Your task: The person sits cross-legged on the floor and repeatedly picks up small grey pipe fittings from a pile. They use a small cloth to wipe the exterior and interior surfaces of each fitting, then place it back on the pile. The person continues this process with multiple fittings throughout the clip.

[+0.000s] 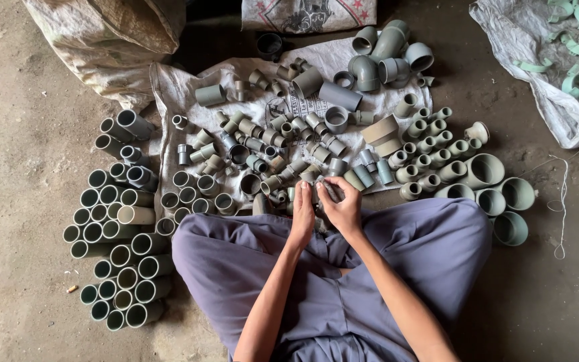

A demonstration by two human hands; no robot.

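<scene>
You sit cross-legged on a rough, dusty concrete floor (21, 107). Your left hand (302, 218) and right hand (343, 206) meet just above your knees; the right fingers pinch a small grey fitting (328, 190), the left fingers lie flat and together beside it. Before you a white sack (169, 87) is spread, covered with grey fittings. Short pipes (118, 255) are stacked at your left, bigger cups (504, 201) at your right.

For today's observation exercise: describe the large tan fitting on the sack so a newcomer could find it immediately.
Start at the white sack spread on the floor before the seated person. Near its right edge lies the tan fitting, a wide, tapering piece. Its sandy colour and size set it apart from the small grey fittings around it.
</scene>
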